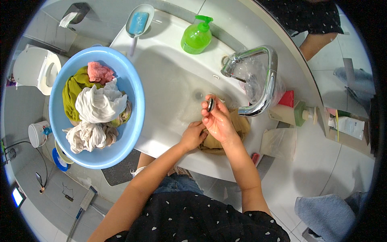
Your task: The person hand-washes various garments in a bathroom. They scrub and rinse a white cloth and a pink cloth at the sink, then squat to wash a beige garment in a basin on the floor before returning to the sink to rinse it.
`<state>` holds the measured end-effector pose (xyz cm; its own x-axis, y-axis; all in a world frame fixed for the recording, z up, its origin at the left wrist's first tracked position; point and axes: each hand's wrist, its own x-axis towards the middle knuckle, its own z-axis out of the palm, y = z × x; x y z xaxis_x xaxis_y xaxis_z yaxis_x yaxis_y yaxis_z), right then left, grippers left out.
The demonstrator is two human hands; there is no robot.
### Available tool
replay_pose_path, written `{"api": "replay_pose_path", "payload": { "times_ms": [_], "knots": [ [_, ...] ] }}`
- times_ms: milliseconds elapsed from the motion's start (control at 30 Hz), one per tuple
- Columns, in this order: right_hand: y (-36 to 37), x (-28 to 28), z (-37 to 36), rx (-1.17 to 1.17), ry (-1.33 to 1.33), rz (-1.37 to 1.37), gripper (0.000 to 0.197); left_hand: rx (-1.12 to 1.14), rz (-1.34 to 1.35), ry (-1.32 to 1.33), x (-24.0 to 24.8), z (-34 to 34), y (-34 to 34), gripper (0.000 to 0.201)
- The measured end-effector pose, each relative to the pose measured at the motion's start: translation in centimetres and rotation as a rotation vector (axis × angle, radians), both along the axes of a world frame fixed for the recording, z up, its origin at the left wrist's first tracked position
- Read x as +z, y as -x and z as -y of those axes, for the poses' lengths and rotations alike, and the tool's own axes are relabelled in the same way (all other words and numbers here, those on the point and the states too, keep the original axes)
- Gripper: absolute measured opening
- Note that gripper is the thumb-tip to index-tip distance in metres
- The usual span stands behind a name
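Observation:
Over the white sink [161, 60], my right hand [219, 121] is raised with its palm up. Its fingers pinch a small dark round disc with a shiny rim [210, 105], which looks like a drain stopper. Lower and to the left, my left hand [193, 136] has its fingers curled at the edge of a wet brown cloth [213, 144]. That cloth lies bunched in the sink, partly behind both hands. Shallow cloudy water surrounds the drain hole [198, 94]. The chrome faucet [268, 88] arches just right of my right hand.
A blue basin [139, 109] of crumpled clothes stands on the left, overlapping the sink. A green pump bottle [196, 38] and a dish with blue soap [138, 23] sit on the back rim. A red-handled brush [255, 158] lies at the right rim. A mirror edge [296, 44] borders the right.

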<state>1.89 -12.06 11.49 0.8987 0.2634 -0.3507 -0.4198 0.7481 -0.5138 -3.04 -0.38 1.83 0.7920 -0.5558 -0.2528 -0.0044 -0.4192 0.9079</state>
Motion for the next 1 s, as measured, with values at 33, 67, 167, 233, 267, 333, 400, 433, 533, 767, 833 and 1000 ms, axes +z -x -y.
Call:
{"api": "replay_pose_path", "payload": {
  "times_ms": [33, 67, 167, 233, 267, 333, 400, 433, 533, 767, 833, 1000],
  "knots": [
    [0.0, 0.1, 0.0, 0.008, 0.000, 0.010, 0.028, -0.009, 0.003, 0.002, -0.5, 0.0, 0.1, 0.028],
    [0.1, 0.1, 0.0, 0.019, -0.026, 0.032, 0.029, -0.018, 0.006, 0.003, -0.8, 0.0, 0.1, 0.028],
    [0.2, 0.1, 0.0, 0.030, -0.046, 0.053, 0.033, 0.004, 0.023, 0.054, -0.5, 0.0, 0.0, 0.028],
    [0.3, 0.5, -0.2, 0.019, 0.018, 0.007, 0.037, 0.013, 0.008, 0.053, -0.4, 0.0, 0.0, 0.029],
    [0.3, 0.5, -0.2, 0.035, 0.102, 0.042, 0.038, 0.018, 0.000, 0.052, -0.3, 0.0, 0.1, 0.030],
    [0.3, 0.4, -0.4, 0.065, 0.266, 0.112, 0.041, 0.028, 0.032, 0.077, -0.5, 0.0, 0.1, 0.030],
    [0.1, 0.4, -0.8, 0.057, 0.459, 0.184, 0.040, 0.042, 0.052, 0.086, -0.7, 0.0, 0.2, 0.030],
    [0.0, 0.4, -0.9, 0.052, 0.555, 0.219, 0.040, 0.050, 0.056, 0.083, -0.8, 0.1, 0.3, 0.030],
    [0.0, 0.1, -0.7, 0.071, 0.693, 0.181, 0.040, 0.047, 0.058, 0.088, -0.9, 0.1, 0.2, 0.028],
    [0.6, -1.5, 0.3, 0.041, 0.803, 0.287, 0.023, -0.015, -0.002, 0.032, -0.7, 0.0, -0.1, 0.040],
    [0.6, -1.7, 0.4, 0.023, 0.813, 0.314, 0.023, -0.024, -0.018, 0.036, -0.9, 0.0, -0.1, 0.040],
    [0.5, -0.8, -0.2, -0.010, 0.728, 0.211, 0.026, 0.033, 0.025, 0.069, -0.8, 0.1, 0.1, 0.032]
  ]
}}
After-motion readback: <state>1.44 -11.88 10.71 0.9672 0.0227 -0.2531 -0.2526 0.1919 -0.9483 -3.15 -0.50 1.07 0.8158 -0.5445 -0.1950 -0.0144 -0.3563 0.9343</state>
